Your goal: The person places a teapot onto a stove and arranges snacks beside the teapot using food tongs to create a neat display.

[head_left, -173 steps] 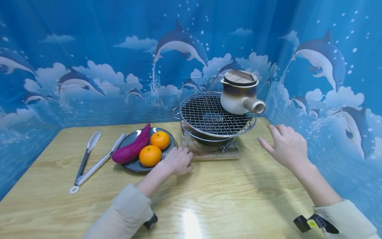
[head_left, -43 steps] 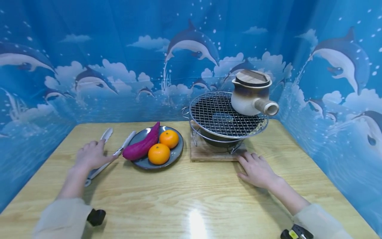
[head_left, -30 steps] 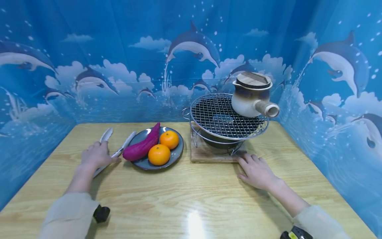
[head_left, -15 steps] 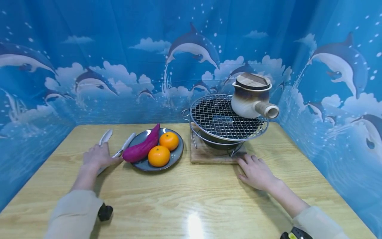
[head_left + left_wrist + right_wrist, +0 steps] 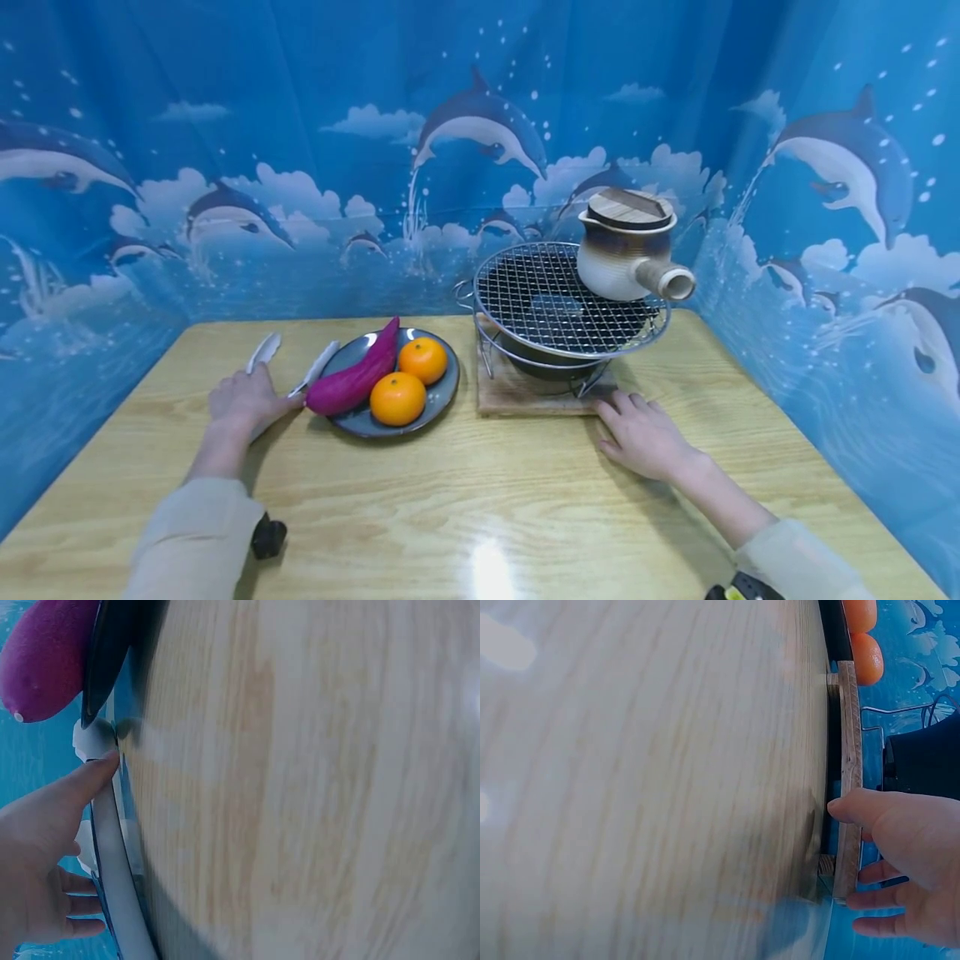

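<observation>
Over the metal tongs [image 5: 262, 351] lies my left hand [image 5: 243, 402], thumb by one arm and fingers by the other. The tongs are spread apart, and their hinge end is hidden under the hand. In the left wrist view the thumb [image 5: 90, 776] touches a tong arm [image 5: 120, 877], and the other fingers are fairly straight. My right hand [image 5: 643, 437] rests at the front right corner of a wooden board [image 5: 525, 406]. Its thumb [image 5: 847, 806] touches the board's edge in the right wrist view; the other fingers extend loosely past the corner.
A dark plate [image 5: 444, 398] holds a purple sweet potato [image 5: 356, 379] and two oranges [image 5: 397, 398], [image 5: 422, 360]. On the board stands a round brazier with a wire grate [image 5: 525, 292]. A side-handled clay pot [image 5: 615, 267] with a wooden lid sits on the grate. Dolphin-printed curtains border the table [image 5: 420, 508].
My left hand has gone from beside the plate to the tongs, then shifted slightly right along them. My right hand has come down to the board's corner and stayed there.
</observation>
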`<act>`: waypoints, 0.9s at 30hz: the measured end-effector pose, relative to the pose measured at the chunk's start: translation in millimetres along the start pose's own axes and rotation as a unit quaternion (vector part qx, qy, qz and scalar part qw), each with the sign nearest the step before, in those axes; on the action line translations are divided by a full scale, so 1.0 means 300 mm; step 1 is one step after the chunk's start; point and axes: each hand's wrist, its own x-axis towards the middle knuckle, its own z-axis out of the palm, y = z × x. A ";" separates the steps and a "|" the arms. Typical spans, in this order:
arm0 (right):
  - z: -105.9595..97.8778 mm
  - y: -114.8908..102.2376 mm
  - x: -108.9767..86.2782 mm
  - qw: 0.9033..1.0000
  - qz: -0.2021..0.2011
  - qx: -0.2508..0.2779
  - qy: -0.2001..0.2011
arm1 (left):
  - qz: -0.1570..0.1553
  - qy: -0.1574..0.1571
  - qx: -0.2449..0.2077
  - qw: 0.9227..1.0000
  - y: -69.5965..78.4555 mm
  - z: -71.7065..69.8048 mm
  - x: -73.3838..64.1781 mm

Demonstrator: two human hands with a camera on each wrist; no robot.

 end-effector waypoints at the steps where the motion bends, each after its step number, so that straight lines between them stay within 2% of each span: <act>1: 0.001 0.000 0.000 1.000 -0.001 0.000 0.001 | -0.005 -0.001 -0.001 1.000 0.000 0.001 0.001; 5: 0.001 0.001 0.000 1.000 -0.001 -0.001 0.004 | -0.019 -0.005 -0.003 1.000 0.003 0.003 0.006; 11: 0.003 -0.002 -0.001 1.000 -0.002 0.001 0.005 | -0.041 -0.031 -0.018 0.998 0.004 -0.001 0.011; 21: 0.006 -0.004 -0.002 1.000 0.000 0.008 0.005 | -0.028 -0.062 -0.024 0.997 -0.015 -0.029 0.003; 27: 0.011 -0.002 0.002 1.000 -0.004 0.007 0.010 | -0.046 -0.079 -0.038 0.995 -0.018 -0.056 -0.014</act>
